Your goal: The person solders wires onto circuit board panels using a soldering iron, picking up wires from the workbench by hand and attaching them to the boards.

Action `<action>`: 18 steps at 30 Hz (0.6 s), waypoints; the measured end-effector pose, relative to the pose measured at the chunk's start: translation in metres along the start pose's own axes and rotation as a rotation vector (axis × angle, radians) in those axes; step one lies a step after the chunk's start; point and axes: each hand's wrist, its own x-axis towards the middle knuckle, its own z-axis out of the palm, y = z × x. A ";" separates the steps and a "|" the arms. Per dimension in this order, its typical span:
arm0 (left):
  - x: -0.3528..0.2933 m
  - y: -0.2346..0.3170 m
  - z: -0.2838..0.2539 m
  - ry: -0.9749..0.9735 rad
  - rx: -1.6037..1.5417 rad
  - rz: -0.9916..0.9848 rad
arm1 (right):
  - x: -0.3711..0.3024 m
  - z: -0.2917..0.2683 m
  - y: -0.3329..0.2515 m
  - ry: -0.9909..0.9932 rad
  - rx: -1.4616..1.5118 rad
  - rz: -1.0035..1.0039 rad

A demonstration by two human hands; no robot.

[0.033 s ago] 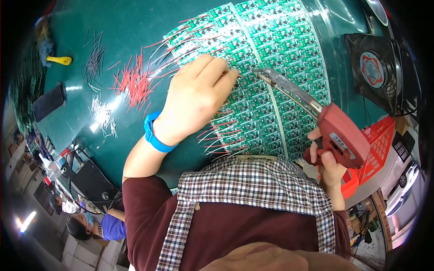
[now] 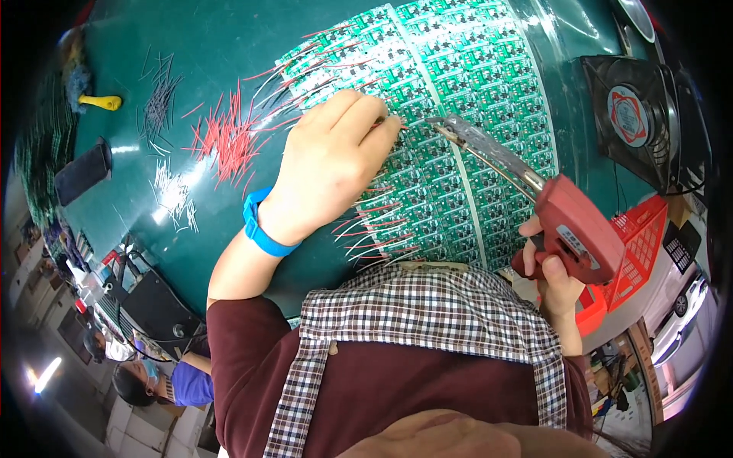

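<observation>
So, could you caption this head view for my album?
Right hand gripping a red soldering gun, its tip near the left hand, over green circuit boards.

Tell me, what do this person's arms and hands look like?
The arms have short, dark maroon sleeves. A bright blue band circles the left wrist. The left hand and right hand show no gloves.

Bright over the work, black vignette round the rim, fisheye bends the edges. Glare whites out parts of the green printed-circuit-board panel [image 2: 435,179] toward 12 o'clock, plus the glossy dark-green surface [image 2: 221,46] near 9 and 1. Glowing white tube lamp [image 2: 47,375] overexposed at 8. Centre crisp.
</observation>
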 end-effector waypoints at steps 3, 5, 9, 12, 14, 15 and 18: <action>0.003 0.002 0.000 0.051 0.044 0.043 | -0.003 -0.002 0.002 0.002 0.019 -0.002; 0.001 0.004 0.000 0.082 0.072 0.070 | -0.003 -0.002 0.002 -0.018 -0.004 0.025; -0.003 0.010 0.003 -0.009 0.073 0.094 | -0.001 -0.001 0.004 0.005 -0.009 0.035; 0.002 0.012 0.001 -0.030 0.069 0.094 | 0.000 -0.002 -0.002 -0.015 0.021 0.066; 0.003 0.012 0.001 -0.054 0.061 0.090 | 0.000 -0.003 -0.003 -0.014 0.022 0.071; 0.002 0.010 0.003 -0.035 0.024 0.104 | -0.001 -0.004 -0.003 -0.015 0.023 0.071; 0.001 0.012 0.001 -0.042 -0.031 0.087 | -0.002 -0.008 -0.005 -0.018 0.062 0.086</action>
